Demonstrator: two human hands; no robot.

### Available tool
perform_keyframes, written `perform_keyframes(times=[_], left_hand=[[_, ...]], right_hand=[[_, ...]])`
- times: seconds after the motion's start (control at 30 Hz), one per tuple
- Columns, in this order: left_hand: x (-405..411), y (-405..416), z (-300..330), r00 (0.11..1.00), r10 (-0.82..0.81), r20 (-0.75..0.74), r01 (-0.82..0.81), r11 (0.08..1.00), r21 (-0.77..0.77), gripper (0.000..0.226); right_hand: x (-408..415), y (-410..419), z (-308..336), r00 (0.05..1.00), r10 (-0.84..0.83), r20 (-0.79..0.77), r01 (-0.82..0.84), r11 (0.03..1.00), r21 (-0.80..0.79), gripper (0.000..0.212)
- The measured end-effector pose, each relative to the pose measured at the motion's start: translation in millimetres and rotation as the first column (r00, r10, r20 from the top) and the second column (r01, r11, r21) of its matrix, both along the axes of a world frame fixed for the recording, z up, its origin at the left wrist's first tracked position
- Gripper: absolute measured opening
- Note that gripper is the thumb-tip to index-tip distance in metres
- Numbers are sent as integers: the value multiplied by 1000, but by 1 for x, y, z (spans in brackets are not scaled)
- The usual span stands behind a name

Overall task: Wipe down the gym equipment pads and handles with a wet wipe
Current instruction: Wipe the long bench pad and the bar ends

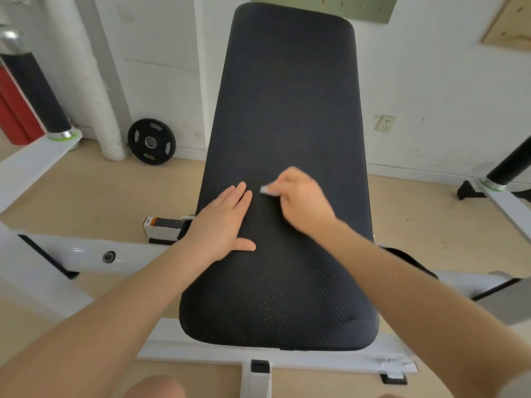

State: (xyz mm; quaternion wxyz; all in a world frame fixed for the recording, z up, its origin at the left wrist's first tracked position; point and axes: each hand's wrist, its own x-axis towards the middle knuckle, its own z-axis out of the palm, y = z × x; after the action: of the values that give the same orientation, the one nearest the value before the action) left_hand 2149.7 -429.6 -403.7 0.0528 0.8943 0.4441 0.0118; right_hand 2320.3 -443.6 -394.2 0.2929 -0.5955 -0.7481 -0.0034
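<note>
A long black textured bench pad (287, 96) runs from near me up toward the wall. My left hand (224, 222) lies flat on the pad's left side, fingers straight and together, thumb spread. My right hand (301, 199) is curled just right of it, holding a small white wet wipe (265, 190) against the pad. Only a little of the wipe peeks out from under the fingers. The hand is slightly blurred.
The white steel frame (86, 254) of the bench crosses below and to the left. Black padded rollers (34, 90) stand left and at the far right (511, 165). A black weight plate (151, 141) leans on the wall. A wall socket (385, 123) sits right.
</note>
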Motion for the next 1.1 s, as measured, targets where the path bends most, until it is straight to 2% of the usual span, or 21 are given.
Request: perform_keyframes(times=[0.1, 0.2, 0.3, 0.4, 0.53, 0.6, 0.7, 0.77, 0.83, 0.97, 1.1], left_hand=[[0, 1, 0, 1000, 0, -8, 0, 1000, -1, 98], [0, 3, 1, 1000, 3, 13, -3, 1000, -8, 99], [0, 2, 0, 999, 8, 38, -7, 1000, -11, 99], [-3, -1, -4, 995, 14, 102, -15, 1000, 8, 96], [-12, -10, -8, 981, 50, 185, -56, 998, 28, 91], [-23, -7, -4, 979, 66, 194, -75, 996, 44, 91], [-40, 4, 1, 964, 184, 193, -178, 983, -50, 94], [-41, 6, 2, 959, 242, 149, -231, 969, -89, 97], [-38, 6, 3, 957, 260, 132, -248, 964, -100, 98], [-36, 11, -2, 948, 266, 172, -251, 962, -104, 99], [-38, 11, -9, 922, 276, 273, -234, 956, -178, 100]], right_hand=[[17, 41, 23, 963, -255, -91, 261, 964, 55, 31], [24, 62, 17, 946, -311, -91, 313, 950, 7, 24], [6, 48, 3, 971, -237, -14, 238, 971, 11, 23], [-15, 10, -12, 999, 23, 49, -24, 999, 24, 26], [-24, -20, -18, 939, 235, 251, -213, 971, -114, 27], [-23, -12, -8, 962, 208, 178, -198, 977, -73, 27], [-19, 25, 14, 997, -44, -62, 46, 998, 38, 28], [-14, 55, 25, 983, -173, -54, 174, 985, 7, 29], [-13, 75, 29, 974, -225, 19, 225, 974, -26, 31], [-23, 76, 15, 979, -201, -29, 201, 980, 12, 28], [-41, 38, -9, 999, 24, 48, -29, 994, 107, 25]])
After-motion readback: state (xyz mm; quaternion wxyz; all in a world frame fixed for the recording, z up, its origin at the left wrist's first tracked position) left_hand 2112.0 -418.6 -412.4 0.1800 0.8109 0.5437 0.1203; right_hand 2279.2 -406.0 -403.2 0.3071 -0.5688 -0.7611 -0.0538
